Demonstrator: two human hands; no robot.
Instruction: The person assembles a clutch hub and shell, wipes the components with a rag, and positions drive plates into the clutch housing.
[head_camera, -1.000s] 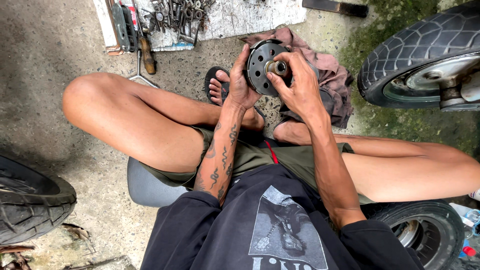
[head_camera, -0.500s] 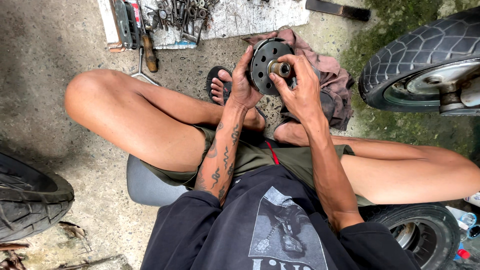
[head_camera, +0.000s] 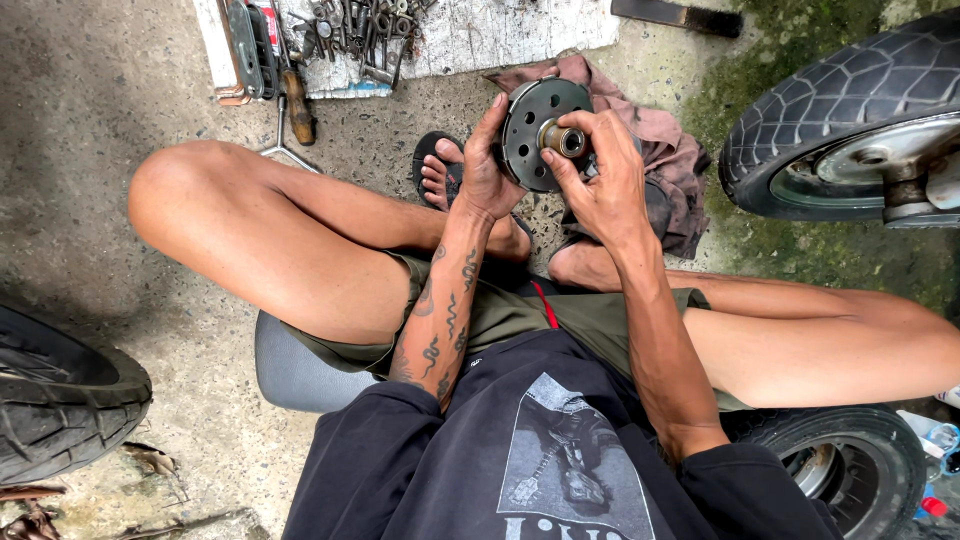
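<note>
Head view: both hands grip a drilled metal disc (head_camera: 532, 125) above the crossed legs.
Left hand (head_camera: 482, 165) clasps its rim; right hand (head_camera: 600, 185) pinches the brass hub (head_camera: 562, 138), rag (head_camera: 672, 150) behind.

Held a dull dark metal disc (head_camera: 532, 128) with a brighter, smooth metal hub (head_camera: 562, 138). Sat over rough grey concrete floor (head_camera: 90, 170), beside matt treaded rubber tyre (head_camera: 850, 75) and crumpled faded cloth rag (head_camera: 668, 140).
</note>
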